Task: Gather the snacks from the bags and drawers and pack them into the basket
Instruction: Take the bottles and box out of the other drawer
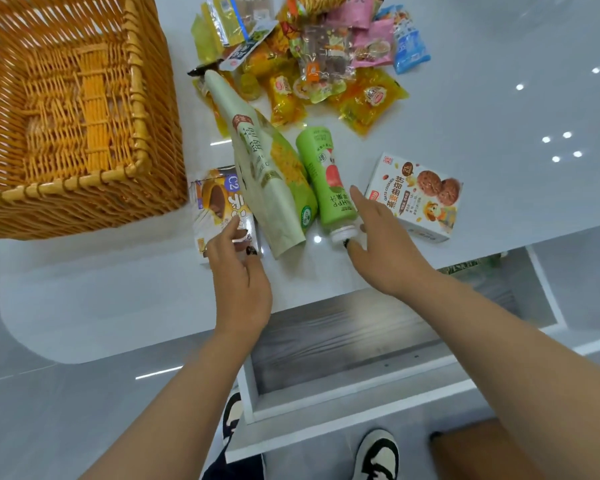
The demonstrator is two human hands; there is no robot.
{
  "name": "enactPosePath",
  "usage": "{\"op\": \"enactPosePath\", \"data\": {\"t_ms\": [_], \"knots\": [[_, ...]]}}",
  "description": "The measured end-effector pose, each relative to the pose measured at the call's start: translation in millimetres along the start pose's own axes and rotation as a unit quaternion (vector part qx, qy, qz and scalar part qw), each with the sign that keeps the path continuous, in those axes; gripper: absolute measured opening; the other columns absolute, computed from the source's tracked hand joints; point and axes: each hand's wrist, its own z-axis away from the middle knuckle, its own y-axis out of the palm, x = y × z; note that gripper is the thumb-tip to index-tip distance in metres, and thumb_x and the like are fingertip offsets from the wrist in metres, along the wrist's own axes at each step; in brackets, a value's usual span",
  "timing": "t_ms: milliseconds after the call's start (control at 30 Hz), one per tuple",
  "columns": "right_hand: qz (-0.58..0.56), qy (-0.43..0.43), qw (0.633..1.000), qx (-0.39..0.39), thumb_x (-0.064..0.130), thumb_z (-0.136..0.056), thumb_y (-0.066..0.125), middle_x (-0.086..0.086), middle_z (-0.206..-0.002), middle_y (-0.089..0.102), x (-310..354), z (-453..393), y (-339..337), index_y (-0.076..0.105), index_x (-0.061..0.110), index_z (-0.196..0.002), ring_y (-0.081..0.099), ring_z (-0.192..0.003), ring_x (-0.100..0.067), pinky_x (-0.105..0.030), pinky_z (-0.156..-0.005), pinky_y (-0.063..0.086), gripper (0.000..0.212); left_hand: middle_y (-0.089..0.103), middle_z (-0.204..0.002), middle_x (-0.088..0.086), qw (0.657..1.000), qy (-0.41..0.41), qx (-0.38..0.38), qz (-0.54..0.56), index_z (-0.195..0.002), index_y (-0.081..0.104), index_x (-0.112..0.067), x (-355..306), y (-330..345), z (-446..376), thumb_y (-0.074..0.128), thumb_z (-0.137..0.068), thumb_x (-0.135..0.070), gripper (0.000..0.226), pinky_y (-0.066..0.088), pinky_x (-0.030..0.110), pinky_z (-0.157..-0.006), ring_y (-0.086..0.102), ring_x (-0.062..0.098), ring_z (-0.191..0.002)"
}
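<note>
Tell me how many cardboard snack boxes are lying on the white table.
2. A white oat-cookie cardboard box lies right of the green bottle; a yellow-and-white cake box sits beside the wicker basket, under the left hand. The wrapper pile could hide more.

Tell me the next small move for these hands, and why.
Probably close the right hand round the green bottle and carry it to the wicker basket. The open fingers already reach over the bottle's capped end, the bottle lies loose on the table, and no snack shows in the basket. The left hand hovers at the small box.
</note>
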Motion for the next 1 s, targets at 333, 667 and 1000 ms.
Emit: {"op": "enactPosePath", "data": {"t_ms": [333, 667, 1000], "knots": [[-0.143, 0.032, 0.987, -0.072, 0.000, -0.096, 0.041, 0.009, -0.123, 0.046, -51.0, 67.2, 18.3, 0.044, 0.022, -0.140, 0.053, -0.107, -0.003, -0.011, -0.087, 0.040, 0.049, 0.055, -0.105, -0.005, 0.992, -0.099, 0.042, 0.059, -0.108, 0.045, -0.025, 2.8, 27.8, 67.7, 0.044, -0.100, -0.006, 0.022, 0.044, 0.011, -0.081, 0.059, 0.012, -0.100], [-0.016, 0.265, 0.953, -0.147, 0.013, -0.090, 0.059, -0.013, -0.140, 0.039, -139.3, 93.3, 46.8, 0.043, 0.009, -0.135, 0.042, -0.125, -0.027, -0.031, -0.100, 0.038, 0.047, 0.066, -0.104, -0.004, 0.900, -0.083, 0.406, -0.131, -0.111, 0.056, -0.025, -2.5, 93.8, 96.4, 0.042, -0.103, -0.026, 0.017, 0.051, 0.032, -0.089, 0.061, 0.012, -0.097], [0.162, 0.350, 0.916, -0.112, 0.037, -0.098, 0.043, -0.016, -0.157, 0.014, -218.8, 126.3, 15.2, 0.029, 0.015, -0.147, 0.002, -0.146, -0.035, -0.052, -0.117, 0.007, 0.055, 0.021, -0.158, 0.009, 0.827, 0.016, 0.435, -0.357, -0.154, 0.014, -0.024, -22.1, 243.5, 83.3, 0.059, -0.089, -0.032, 0.079, 0.023, 0.050, -0.117, 0.018, 0.035, -0.144]]}}
